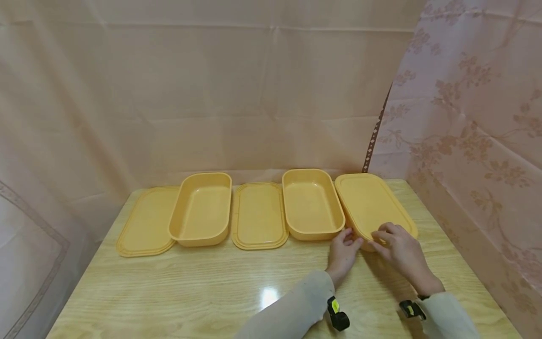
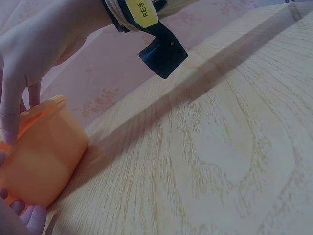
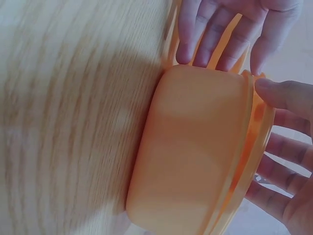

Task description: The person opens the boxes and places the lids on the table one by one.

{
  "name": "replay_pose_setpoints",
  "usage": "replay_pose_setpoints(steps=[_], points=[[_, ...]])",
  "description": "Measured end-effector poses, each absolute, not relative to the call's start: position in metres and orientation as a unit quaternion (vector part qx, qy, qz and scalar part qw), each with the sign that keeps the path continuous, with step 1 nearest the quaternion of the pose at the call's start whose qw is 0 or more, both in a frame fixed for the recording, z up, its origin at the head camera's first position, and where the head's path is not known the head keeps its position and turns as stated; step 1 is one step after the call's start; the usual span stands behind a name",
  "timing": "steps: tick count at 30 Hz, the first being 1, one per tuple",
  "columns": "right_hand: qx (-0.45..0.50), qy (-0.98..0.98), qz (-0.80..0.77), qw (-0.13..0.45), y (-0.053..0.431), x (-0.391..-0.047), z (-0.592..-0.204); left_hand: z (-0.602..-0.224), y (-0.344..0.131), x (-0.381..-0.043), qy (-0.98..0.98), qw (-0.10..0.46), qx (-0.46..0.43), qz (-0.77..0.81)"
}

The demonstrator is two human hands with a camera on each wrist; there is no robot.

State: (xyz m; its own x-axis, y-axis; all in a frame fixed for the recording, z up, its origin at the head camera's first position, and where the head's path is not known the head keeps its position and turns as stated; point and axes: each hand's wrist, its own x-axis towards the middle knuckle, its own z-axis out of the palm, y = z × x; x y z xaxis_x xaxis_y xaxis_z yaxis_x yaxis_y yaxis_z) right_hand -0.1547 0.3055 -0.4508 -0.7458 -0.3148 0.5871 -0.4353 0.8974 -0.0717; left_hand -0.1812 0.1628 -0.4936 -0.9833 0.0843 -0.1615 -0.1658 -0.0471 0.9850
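At the right end of the row stands a yellow container with a matching lid over it. A gap shows between lid and rim along the front in the right wrist view. My right hand pinches the lid's front edge, thumb at the edge and fingers over the top. Fairly straight, the fingers of my left hand rest against the container's front left corner, and its thumb is at the rim. In the left wrist view, only the fingertips of the left hand show, low beside the container.
Left of the lidded container stands an uncovered yellow container, then a flat lid, another uncovered container and a second lid. All sit along the back of the wooden table. A patterned cloth hangs on the right.
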Motion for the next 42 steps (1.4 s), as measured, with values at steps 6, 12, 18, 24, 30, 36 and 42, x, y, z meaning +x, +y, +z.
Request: replay_pose_setpoints(steps=[6, 12, 18, 24, 30, 36, 42], points=[[0.196, -0.930, 0.103, 0.295, 0.305, -0.154, -0.452, -0.492, 0.163, -0.181, 0.685, 0.090, -0.032, 0.722], [0.206, -0.926, 0.096, 0.303, 0.306, -0.155, -0.453, -0.491, 0.164, -0.182, 0.681, 0.090, -0.036, 0.726], [0.208, -0.923, 0.094, 0.310, 0.307, -0.154, -0.453, -0.491, 0.164, -0.183, 0.673, 0.099, -0.040, 0.732], [0.206, -0.921, 0.095, 0.317, 0.309, -0.153, -0.453, -0.490, 0.164, -0.183, 0.680, 0.106, -0.047, 0.724], [0.208, -0.920, 0.093, 0.317, 0.310, -0.151, -0.451, -0.489, 0.166, -0.183, 0.690, 0.110, -0.054, 0.713], [0.209, -0.915, 0.084, 0.334, 0.309, -0.148, -0.443, -0.488, 0.168, -0.183, 0.710, 0.110, -0.062, 0.693], [0.204, -0.914, 0.081, 0.342, 0.313, -0.147, -0.440, -0.487, 0.169, -0.184, 0.725, 0.110, -0.056, 0.678]])
